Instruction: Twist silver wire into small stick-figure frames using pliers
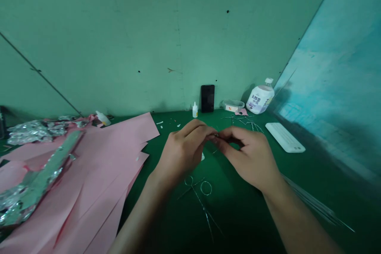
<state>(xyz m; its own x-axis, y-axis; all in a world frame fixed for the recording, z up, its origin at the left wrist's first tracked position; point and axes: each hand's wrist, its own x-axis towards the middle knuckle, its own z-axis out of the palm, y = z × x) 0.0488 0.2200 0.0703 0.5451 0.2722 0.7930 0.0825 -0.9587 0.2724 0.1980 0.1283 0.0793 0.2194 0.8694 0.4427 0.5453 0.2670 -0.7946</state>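
My left hand (181,149) and my right hand (251,154) meet over the green table (238,206), fingertips pinched together on a small thin piece of silvery wire (216,135). Both hands have closed fingers. Below them on the table lies a twisted wire piece with two loops (202,190) and long thin legs. More bent wire bits (247,123) lie farther back.
Pink paper sheets (98,174) and crumpled foil (32,182) cover the left side. At the back wall stand a small glue bottle (195,110), a black phone (207,98), a clear tub (233,105) and a white bottle (260,97). A white flat box (285,137) and straight wires (315,204) lie right.
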